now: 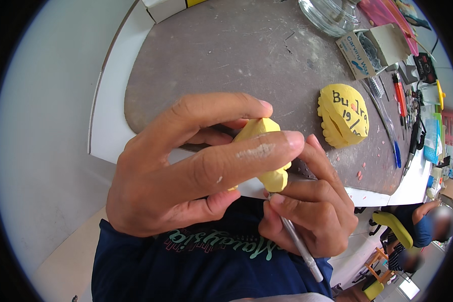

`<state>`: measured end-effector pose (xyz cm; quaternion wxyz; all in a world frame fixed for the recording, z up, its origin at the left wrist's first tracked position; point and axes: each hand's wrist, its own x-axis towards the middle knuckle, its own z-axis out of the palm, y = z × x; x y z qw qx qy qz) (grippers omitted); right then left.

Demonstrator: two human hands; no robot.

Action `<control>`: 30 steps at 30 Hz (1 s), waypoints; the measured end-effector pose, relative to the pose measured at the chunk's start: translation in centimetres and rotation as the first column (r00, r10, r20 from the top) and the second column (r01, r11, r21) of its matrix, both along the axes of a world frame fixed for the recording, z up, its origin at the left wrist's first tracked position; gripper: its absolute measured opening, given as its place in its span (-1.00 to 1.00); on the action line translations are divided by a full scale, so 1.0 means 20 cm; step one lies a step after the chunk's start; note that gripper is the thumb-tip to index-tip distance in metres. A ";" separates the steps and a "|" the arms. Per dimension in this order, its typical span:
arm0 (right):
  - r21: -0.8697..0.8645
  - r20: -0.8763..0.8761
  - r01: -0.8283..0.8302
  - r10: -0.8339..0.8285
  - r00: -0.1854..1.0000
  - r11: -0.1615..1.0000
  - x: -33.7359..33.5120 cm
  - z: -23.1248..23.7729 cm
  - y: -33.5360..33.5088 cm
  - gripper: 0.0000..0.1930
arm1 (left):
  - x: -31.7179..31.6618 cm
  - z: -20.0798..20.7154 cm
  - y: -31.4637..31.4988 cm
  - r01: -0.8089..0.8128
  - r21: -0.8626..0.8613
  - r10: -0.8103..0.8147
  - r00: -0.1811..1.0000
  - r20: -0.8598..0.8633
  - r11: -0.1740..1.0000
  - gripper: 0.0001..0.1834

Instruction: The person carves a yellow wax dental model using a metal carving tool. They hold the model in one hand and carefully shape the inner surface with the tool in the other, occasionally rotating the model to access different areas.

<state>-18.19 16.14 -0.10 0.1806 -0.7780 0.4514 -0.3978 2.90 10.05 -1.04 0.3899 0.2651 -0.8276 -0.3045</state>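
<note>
My left hand (173,166) grips a yellow plaster dental cast (274,179) between thumb and fingers, above the near edge of the table. Much of the cast is hidden behind those fingers. White dust marks one finger. In my right hand (319,214) is a slim metal-handled tool (302,245), pinched like a pen. Its working end meets the lower side of the cast, and I cannot make out the tip. On the mat to the right lies a second yellow dental cast (345,116), with black handwriting on its flat face.
A brown mat (211,55) covers the table. At the right are an open wax box (360,53), a toothbrush (387,123), a red-handled tool (400,95) and a glass dish (332,15). Pink crumbs (360,174) dot the mat. People (425,221) sit in the right background.
</note>
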 end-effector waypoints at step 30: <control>-0.031 -0.027 0.007 -0.008 1.000 1.000 0.00 0.00 -0.01 -0.76 | 0.00 -0.01 0.00 0.014 0.006 -0.014 1.000 -0.005 1.000 -0.55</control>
